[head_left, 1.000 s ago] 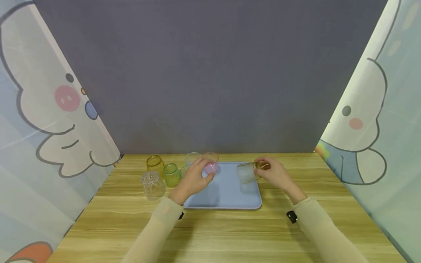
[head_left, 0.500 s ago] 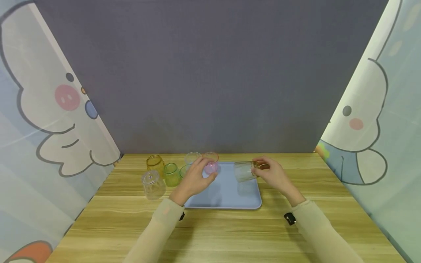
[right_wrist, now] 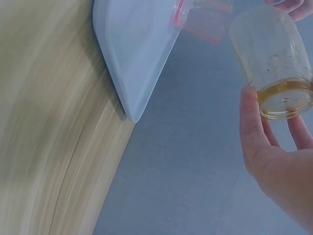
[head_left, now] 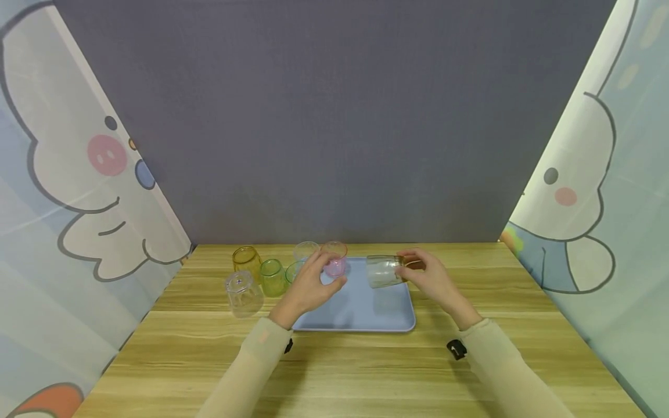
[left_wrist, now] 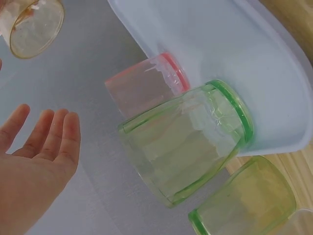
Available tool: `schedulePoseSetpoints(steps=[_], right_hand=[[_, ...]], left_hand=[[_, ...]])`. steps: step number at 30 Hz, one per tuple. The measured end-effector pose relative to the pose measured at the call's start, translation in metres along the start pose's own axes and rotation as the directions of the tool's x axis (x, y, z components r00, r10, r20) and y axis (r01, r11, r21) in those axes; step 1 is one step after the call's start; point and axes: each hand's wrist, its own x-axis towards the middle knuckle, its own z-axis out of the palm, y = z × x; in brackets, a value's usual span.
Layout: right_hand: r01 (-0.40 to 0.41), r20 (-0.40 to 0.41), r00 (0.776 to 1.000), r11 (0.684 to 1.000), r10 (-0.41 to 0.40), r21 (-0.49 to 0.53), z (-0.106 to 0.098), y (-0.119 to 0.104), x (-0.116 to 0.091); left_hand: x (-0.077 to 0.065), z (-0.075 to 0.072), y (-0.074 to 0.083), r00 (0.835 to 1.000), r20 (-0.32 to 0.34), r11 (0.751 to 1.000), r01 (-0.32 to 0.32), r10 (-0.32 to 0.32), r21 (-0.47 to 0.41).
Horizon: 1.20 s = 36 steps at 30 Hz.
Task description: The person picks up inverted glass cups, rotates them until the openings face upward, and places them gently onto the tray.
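Note:
My right hand (head_left: 431, 278) grips a pale amber-tinted glass (head_left: 384, 271) round its base, holding it sideways above the right part of a light blue tray (head_left: 355, 310). In the right wrist view the thumb and fingers (right_wrist: 252, 117) close on the glass's amber base. My left hand (head_left: 310, 287) hovers over the tray's left side, its fingers loosely bent and holding nothing. Close behind it on the tray stand a pink-rimmed glass (head_left: 335, 266), a clear glass (head_left: 306, 249) and a green-rimmed glass (left_wrist: 190, 142), which the hand partly hides in the head view.
Left of the tray, on the wooden table (head_left: 355, 371), stand an amber glass (head_left: 247, 260), a yellow-green glass (head_left: 273, 280) and an upside-down clear glass (head_left: 244, 295). A dark grey panel (head_left: 334, 128) rises behind the table, with patterned curtains on both sides.
My right hand has moved a little left over the tray, bringing the glass closer to level. The left hand has barely shifted.

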Motion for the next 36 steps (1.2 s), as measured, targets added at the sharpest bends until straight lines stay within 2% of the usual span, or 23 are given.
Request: schedulePoseSetpoints(steps=[8,17,24,31,36], right_hand=[[-0.007,0.008,1.0,0.999,0.006,0.033,0.005,0.0,0.0],[0.008,0.01,1.0,0.996,-0.009,0.088,0.008,-0.001,-0.001],[0.027,0.001,1.0,0.989,-0.027,0.146,0.013,-0.004,-0.003],[0.024,0.004,1.0,0.984,-0.025,0.176,0.018,-0.005,-0.002],[0.018,-0.006,1.0,0.979,-0.018,0.205,0.022,-0.008,-0.002]], left_hand=[[-0.003,0.002,0.0,0.999,0.042,1.0,0.026,-0.027,0.007],[-0.005,0.005,-0.001,0.998,0.033,0.998,0.048,-0.047,-0.042],[-0.008,0.006,-0.002,1.0,-0.003,0.992,0.026,-0.027,-0.122],[-0.009,0.006,-0.001,0.998,-0.022,0.969,0.045,-0.052,-0.242],[-0.009,0.004,-0.001,0.994,0.01,0.932,0.107,-0.111,-0.347]])
